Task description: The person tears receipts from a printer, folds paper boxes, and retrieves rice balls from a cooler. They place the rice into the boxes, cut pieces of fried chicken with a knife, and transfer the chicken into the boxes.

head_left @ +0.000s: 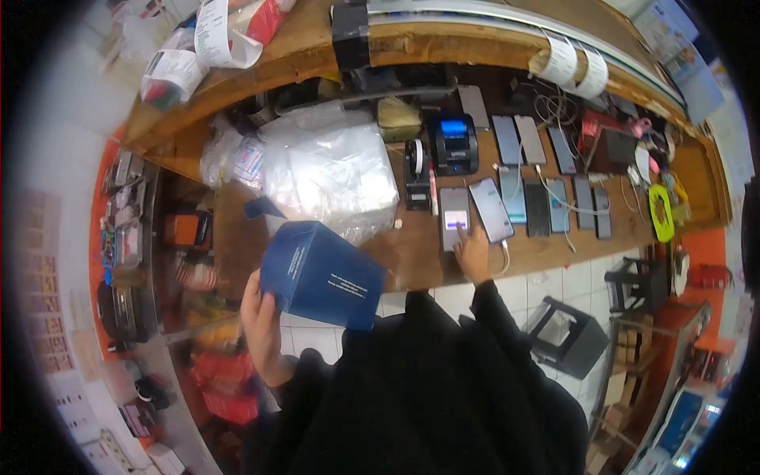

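Note:
My left hand (260,321) holds a dark blue box (324,273) with small pale print, tilted, its flap raised at the upper left. With an outstretched index finger, my right hand (473,251) touches the screen of a grey phone (454,212) lying on the wooden counter (427,271). Just right of that phone lies a phone with a bright screen (492,209), a white cable plug at its lower end. Several more phones lie farther right, some joined to white cables. Clear plastic bags (332,170) are heaped behind the blue box.
A small black printer (454,144) stands behind the touched phone, beside a black tape dispenser (416,174). A wooden shelf (443,49) runs above the counter. On the tiled floor at the right is a black stool (566,336). Shelves with goods line the left side.

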The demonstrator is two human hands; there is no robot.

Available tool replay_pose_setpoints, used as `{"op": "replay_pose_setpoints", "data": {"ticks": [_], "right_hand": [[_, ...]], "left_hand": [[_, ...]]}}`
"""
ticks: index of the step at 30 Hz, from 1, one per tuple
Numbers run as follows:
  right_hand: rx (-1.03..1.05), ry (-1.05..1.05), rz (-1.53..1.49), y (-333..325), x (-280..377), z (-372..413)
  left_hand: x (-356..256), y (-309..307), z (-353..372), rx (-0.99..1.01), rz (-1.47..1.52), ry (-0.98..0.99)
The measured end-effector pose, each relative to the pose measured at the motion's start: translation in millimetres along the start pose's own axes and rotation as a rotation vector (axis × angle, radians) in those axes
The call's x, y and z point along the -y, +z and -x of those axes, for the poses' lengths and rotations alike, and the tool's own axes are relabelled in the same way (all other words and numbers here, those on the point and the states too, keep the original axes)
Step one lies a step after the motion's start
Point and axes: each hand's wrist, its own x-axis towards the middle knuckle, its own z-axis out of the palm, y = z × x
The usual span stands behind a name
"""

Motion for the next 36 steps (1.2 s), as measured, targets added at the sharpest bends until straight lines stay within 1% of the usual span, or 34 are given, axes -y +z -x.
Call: {"op": "replay_pose_setpoints", "data": {"ticks": [1,2,4,5,6,8,9,10,12,13,15,16,17,18,19,20,21,22,23,24,26,27,28,29,30,32,33,35,36], "right_hand": [[-0.04,-0.008,-0.077,0.7,-5.6,-0.6],[0.024,-0.001,-0.142,-10.5,-5.0,-2.9],[0.089,-0.062,-0.113,-9.6,-16.1,-0.7],[0.104,-0.077,-0.115,-13.5,-18.0,-2.6],[0.122,-0.07,-0.11,-17.4,-18.4,-5.6],[0.153,-0.078,-0.109,-23.6,-21.7,-9.4],[0.178,-0.102,-0.114,-26.2,-23.0,-11.6],[0.202,-0.126,-0.12,-28.6,-24.2,-13.4],[0.22,-0.136,-0.131,-33.3,-28.7,-18.6],[0.274,-0.144,-0.129,-33.8,-31.5,-18.6],[0.348,-0.179,-0.132,-39.5,-28.6,-21.6],[0.339,-0.179,-0.305,-49.3,-18.8,-26.4],[0.331,-0.181,-0.478,-58.9,-6.7,-32.8],[0.269,-0.339,-0.603,-66.5,9.0,-40.7],[0.382,-0.441,-0.682,-76.7,28.6,-48.2],[0.435,-0.589,-0.699,-76.5,46.9,-50.3],[0.484,-0.736,-0.715,-76.6,66.0,-50.0],[0.513,-0.837,-0.788,-92.5,88.8,-49.8],[0.538,-0.934,-0.861,-109.0,110.5,-46.4],[0.548,-0.957,-0.864,-114.0,126.6,-37.9],[1.137,-0.606,-1.408,-119.8,152.4,-18.7],[1.141,-0.621,-1.402,-117.7,161.8,-11.5],[0.754,-1.005,-1.264,-112.7,171.4,-4.2],[0.337,-1.335,-1.074,-107.3,180.7,3.7],[0.324,-1.407,-0.952,-102.8,189.9,15.5],[0.477,-1.509,-0.902,-99.5,208.9,46.6],[0.567,-1.542,-0.882,-105.0,217.8,62.1],[0.793,-1.561,-0.997,-106.3,233.6,104.9],[0.899,-1.556,-1.044,-103.3,238.4,129.1]], "left_hand": [[3.0,-0.8,-1.2,0.012,0.038,-0.016],[1.1,7.3,-1.4,-0.012,0.033,-0.015],[-1.6,25.9,-0.1,-0.088,0.078,0.169],[-0.5,27.9,1.3,-0.145,0.152,0.164],[0.9,31.4,1.4,-0.165,0.15,0.162],[4.0,37.8,4.5,-0.299,0.208,0.28],[7.1,38.5,5.3,-0.311,0.234,0.328],[8.4,40.2,7.9,-0.328,0.228,0.327],[8.8,47.1,10.8,-0.508,0.108,0.412],[6.1,51.1,14.6,-0.532,0.098,0.407],[-3.3,57.9,21.0,-0.687,0.108,0.428],[-5.0,60.4,26.7,-0.771,0.115,0.445],[-2.5,55.6,33.0,-0.738,0.047,0.466],[1.1,60.6,36.8,-0.776,0.037,0.477],[-0.9,74.5,31.5,-0.773,-0.069,0.476],[-1.2,84.9,29.4,-0.77,-0.175,0.469],[2.1,88.2,34.4,-0.799,-0.167,0.312],[5.1,90.9,39.9,-0.821,-0.153,0.156],[3.8,98.6,39.6,-0.849,-0.144,0.159],[19.4,89.1,48.2,-0.72,0.105,0.299],[29.9,76.3,68.5,-0.789,0.255,0.227],[35.7,68.8,81.9,-0.797,0.258,0.24],[41.6,59.8,99.0,-0.82,0.369,0.214],[48.1,50.9,114.9,-0.837,0.481,0.19],[56.8,43.1,132.9,-0.833,0.486,0.206],[75.7,26.0,176.6,-0.979,0.707,0.149],[83.5,12.3,201.8,-0.971,0.712,0.16],[96.2,-14.1,258.0,-1.038,0.846,0.139],[100.9,-17.0,284.6,-1.035,0.848,0.147]]}}
